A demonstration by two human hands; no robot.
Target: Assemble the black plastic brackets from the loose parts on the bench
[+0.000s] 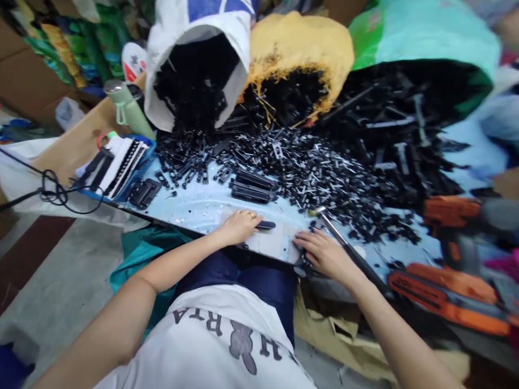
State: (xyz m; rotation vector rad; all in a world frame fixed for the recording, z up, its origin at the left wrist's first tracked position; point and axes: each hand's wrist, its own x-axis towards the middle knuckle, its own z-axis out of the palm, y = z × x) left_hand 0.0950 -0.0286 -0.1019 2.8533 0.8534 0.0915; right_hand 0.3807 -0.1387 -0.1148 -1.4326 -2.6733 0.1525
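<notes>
My left hand (240, 227), with a ring on one finger, is closed on a black elongated plastic part (266, 225) that lies over a pale flat plate (271, 244) at the table's near edge. To the right of the plate, my right hand (320, 249) has its fingers curled down among small black pieces (300, 266). What those fingertips grip is hidden. Just beyond this hand lies a hammer (334, 232), its metal head pointing away from me. Several long black parts (252, 186) are stacked beyond my left hand.
A wide heap of small black and metal parts (308, 167) spreads across the blue table. White (237, 32), yellow (300, 40) and green (430, 32) sacks open toward me behind it. Orange power tools (450, 297) lie right. A blue basket (135, 175) and green bottle (132, 111) stand left.
</notes>
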